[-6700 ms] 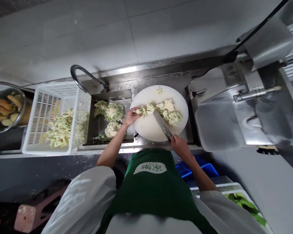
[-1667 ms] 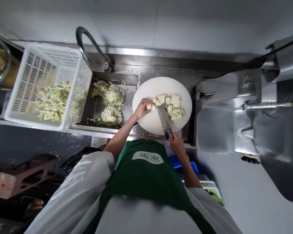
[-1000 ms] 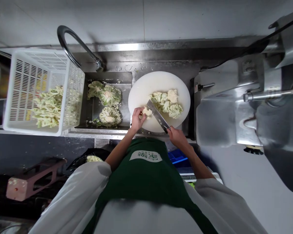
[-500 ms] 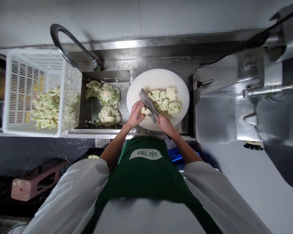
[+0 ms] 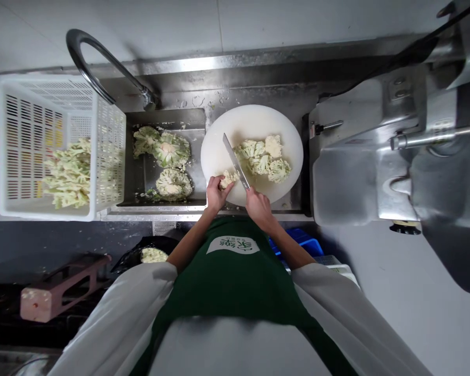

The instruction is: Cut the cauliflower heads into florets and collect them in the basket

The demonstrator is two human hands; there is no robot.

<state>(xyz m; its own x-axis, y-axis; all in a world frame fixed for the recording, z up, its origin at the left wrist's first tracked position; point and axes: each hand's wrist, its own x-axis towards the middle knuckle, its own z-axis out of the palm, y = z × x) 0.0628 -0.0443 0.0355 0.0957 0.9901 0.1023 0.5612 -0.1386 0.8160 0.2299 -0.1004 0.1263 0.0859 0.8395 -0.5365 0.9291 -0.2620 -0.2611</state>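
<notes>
On the round white cutting board (image 5: 215, 130), my left hand (image 5: 216, 194) grips a small cauliflower piece (image 5: 228, 179) near the board's lower left edge. My right hand (image 5: 259, 209) is wrapped round the handle of a cleaver (image 5: 235, 159). The blade points up and to the left, edge-on to the camera, just right of the held piece. Several cauliflower chunks (image 5: 261, 164) lie on the board to the right of the blade.
A sink (image 5: 141, 180) with cauliflower heads (image 5: 174, 184) is left of the board. Beyond it stands a white basket (image 5: 94, 156) of cut cauliflower (image 5: 71, 175), under a curved faucet (image 5: 102, 50). A metal machine (image 5: 347, 185) stands at the right.
The cleaver has turned from showing its flat side to nearly edge-on. My right hand has shifted slightly left and down. My left hand has moved down, closing on the piece.
</notes>
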